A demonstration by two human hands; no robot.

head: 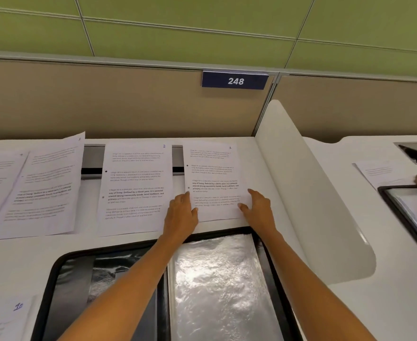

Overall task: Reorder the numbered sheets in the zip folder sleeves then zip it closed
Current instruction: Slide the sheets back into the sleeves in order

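The left hand [181, 212] and right hand [259, 207] press flat, fingers straight, on the lower corners of the sheet marked 1 [212, 173]. It lies on the desk [18, 262] just behind the open folder [52, 279] (sheet 2 [136, 183] beside it).

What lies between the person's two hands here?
The lower part of the sheet numbered 1, flat on the desk; the left hand and right hand touch its side edges. Shown in the head view.
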